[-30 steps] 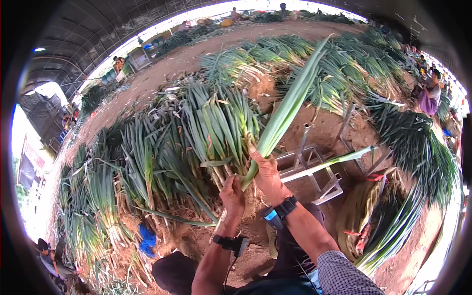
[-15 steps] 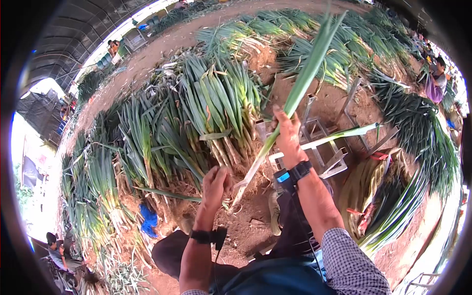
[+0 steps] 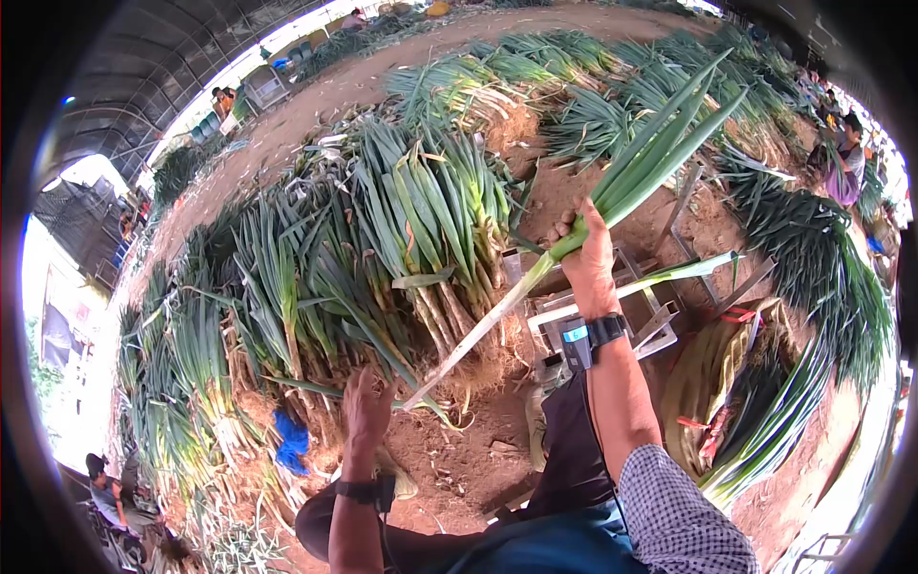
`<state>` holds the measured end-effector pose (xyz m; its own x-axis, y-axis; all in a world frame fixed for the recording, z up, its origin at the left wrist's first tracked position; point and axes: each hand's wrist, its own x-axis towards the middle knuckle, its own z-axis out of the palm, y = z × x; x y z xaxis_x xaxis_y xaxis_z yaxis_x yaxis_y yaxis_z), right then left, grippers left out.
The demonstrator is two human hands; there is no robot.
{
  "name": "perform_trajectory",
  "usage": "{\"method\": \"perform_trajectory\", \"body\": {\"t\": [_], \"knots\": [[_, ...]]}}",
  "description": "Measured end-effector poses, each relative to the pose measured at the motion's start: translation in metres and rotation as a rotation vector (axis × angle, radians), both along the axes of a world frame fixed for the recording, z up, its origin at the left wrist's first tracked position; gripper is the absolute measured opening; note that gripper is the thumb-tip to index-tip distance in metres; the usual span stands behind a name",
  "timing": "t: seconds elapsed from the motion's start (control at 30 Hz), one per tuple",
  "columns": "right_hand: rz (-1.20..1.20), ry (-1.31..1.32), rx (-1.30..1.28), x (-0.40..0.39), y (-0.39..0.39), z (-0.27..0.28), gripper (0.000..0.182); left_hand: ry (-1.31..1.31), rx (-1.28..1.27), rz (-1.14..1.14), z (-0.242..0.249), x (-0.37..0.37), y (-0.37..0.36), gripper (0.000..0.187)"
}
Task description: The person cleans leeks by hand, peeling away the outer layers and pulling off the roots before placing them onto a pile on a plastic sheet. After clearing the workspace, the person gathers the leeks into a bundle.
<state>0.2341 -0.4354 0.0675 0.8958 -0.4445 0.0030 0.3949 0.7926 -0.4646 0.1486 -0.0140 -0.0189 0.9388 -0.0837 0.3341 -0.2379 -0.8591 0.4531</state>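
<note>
Sleeve: dark-and-white check. Held leek: green leaves, whitish shank. Wristbands: black. Crumpled cloth: bright blue. Ground: reddish brown. Sack: olive-tan, red ties. Metal frame: silver-grey. Trousers: dark. Seated person's lap cloth: purple.

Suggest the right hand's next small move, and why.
I'd probably have the right hand lower the long pale-stalked, green-leaved leek onto the grey metal frame. Its stalk looks smooth and pale, the left hand seems clear of its root end, and a second green-and-white leek lies across that frame.
</note>
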Motion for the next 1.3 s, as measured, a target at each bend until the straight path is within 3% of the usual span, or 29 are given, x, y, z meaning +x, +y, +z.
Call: {"method": "perform_trajectory", "body": {"t": [0.03,0.1,0.17,0.27,0.37,0.5,0.57,0.63,0.67,0.77,0.8,0.87,0.93,1.0,1.1,1.13,1.3], "knots": [[0.007,0.002,0.003,-0.003,0.006,0.005,0.029,-0.211,0.127,-0.077,0.042,0.0,-0.034,0.031],[0.02,-0.008,0.01,-0.007,0.021,0.016,0.031,0.224,-0.216,-0.117,0.076,0.013,-0.093,0.039],[0.029,-0.032,-0.031,-0.012,0.035,0.017,0.035,-0.046,-0.055,-0.348,0.093,0.016,-0.144,0.036],[0.015,0.046,-0.097,-0.02,0.052,0.015,0.039,-0.189,0.228,-0.403,0.095,0.023,-0.197,0.026],[0.049,0.08,-0.087,-0.022,0.06,0.012,0.039,-0.423,0.184,-0.462,0.083,0.035,-0.207,0.025],[0.15,0.064,-0.084,-0.017,0.055,0.002,0.035,-0.304,0.102,-0.521,0.074,0.036,-0.2,0.021],[0.216,0.035,-0.086,-0.015,0.051,-0.002,0.037,-0.162,-0.106,-0.442,0.065,0.04,-0.201,0.002],[0.285,0.048,-0.015,-0.015,0.05,0.003,0.039,0.14,-0.406,-0.285,0.055,0.041,-0.2,0.014],[0.327,-0.035,-0.003,-0.015,0.049,0.002,0.04,-0.09,-0.474,-0.299,0.033,0.051,-0.199,0.028],[0.387,-0.11,-0.022,-0.018,0.048,0.003,0.042,0.35,-0.923,-0.194,-0.002,0.067,-0.187,0.028],[0.372,-0.104,0.045,-0.018,0.051,0.002,0.041,0.416,-1.171,-0.19,0.001,0.068,-0.187,0.028],[0.306,-0.011,-0.095,-0.022,0.064,-0.001,0.038,0.562,-1.681,-0.174,0.008,0.063,-0.196,0.028],[0.186,0.073,-0.322,-0.016,0.078,-0.016,0.035,0.568,-1.781,-0.217,0.01,0.061,-0.203,0.028],[0.217,0.107,-0.277,-0.012,0.079,-0.023,0.026,0.636,-1.855,-0.338,0.015,0.059,-0.197,0.027],[0.199,0.199,-0.21,-0.008,0.073,-0.029,0.02,0.74,-1.849,-0.269,0.021,0.049,-0.174,0.026],[0.169,0.229,-0.168,-0.006,0.069,-0.029,0.019,0.677,-1.862,-0.397,0.029,0.045,-0.164,0.022],[0.062,0.215,-0.147,0.003,0.043,-0.035,0.029,0.648,-1.701,-0.363,0.057,0.029,-0.106,0.021]]}}
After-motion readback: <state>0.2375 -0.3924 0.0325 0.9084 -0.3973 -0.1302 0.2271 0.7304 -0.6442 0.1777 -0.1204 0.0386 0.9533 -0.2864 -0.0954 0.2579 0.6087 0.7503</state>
